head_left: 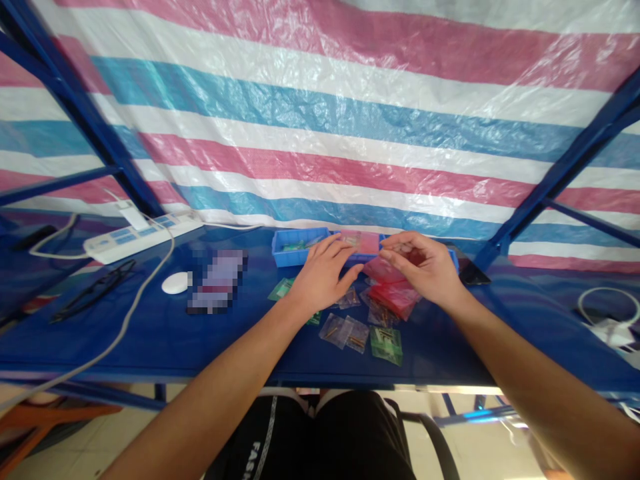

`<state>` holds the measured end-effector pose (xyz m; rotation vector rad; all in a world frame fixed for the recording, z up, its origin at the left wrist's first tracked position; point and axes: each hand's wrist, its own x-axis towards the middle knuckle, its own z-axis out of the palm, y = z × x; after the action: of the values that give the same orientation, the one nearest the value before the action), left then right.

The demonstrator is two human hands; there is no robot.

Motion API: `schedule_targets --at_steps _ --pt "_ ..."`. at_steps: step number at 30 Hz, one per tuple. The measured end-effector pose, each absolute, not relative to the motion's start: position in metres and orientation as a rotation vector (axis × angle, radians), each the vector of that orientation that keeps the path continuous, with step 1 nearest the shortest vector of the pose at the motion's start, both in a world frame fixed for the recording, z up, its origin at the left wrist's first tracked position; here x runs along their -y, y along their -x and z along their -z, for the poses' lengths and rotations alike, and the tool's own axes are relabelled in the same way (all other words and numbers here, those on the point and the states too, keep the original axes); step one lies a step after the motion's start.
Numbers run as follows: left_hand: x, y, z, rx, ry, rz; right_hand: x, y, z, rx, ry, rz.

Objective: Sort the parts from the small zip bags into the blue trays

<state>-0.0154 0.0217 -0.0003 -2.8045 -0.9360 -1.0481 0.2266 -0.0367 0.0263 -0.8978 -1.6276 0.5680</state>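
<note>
My left hand [325,270] reaches over the edge of a blue bin [293,257], palm down, fingers stretched and thumb apart. Small items lie inside that bin, partly hidden by the hand. Just right of it, a red packet [367,243] sits in a second blue bin. My right hand [425,267] pinches a red plastic bag [379,269] between thumb and fingers. Below it lies a pile of red bags [397,299]. Nearer to me are clear bags with small brass-coloured pins [357,335] and a green bag [387,345] with small metal parts.
On the left of the blue table [240,347] lie a phone with a blurred screen [219,280], a white round case [176,283], black glasses [93,292] and a white power strip [140,237] with cables. A dark flat device [473,269] lies at right. Striped sheeting [350,133] hangs behind.
</note>
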Motion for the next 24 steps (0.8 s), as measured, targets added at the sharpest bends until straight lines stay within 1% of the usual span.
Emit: schedule_targets --at_steps 3,7,11,18,24 --pt "-0.018 0.013 -0.005 0.726 2.890 1.149 0.039 -0.224 -0.027 1.627 0.870 -0.593" --pt "-0.013 0.010 -0.008 0.479 3.020 1.126 0.042 -0.220 -0.026 1.628 0.856 -0.667" --pt "-0.013 0.007 -0.008 0.361 3.055 1.139 0.043 -0.218 -0.026 1.633 0.846 -0.702" --pt "-0.013 0.009 -0.011 0.481 3.056 1.169 0.043 -0.220 -0.028 1.669 0.930 -0.726" --pt "-0.009 0.010 -0.014 0.539 3.017 1.205 0.034 -0.223 -0.019 1.666 0.992 -0.586"
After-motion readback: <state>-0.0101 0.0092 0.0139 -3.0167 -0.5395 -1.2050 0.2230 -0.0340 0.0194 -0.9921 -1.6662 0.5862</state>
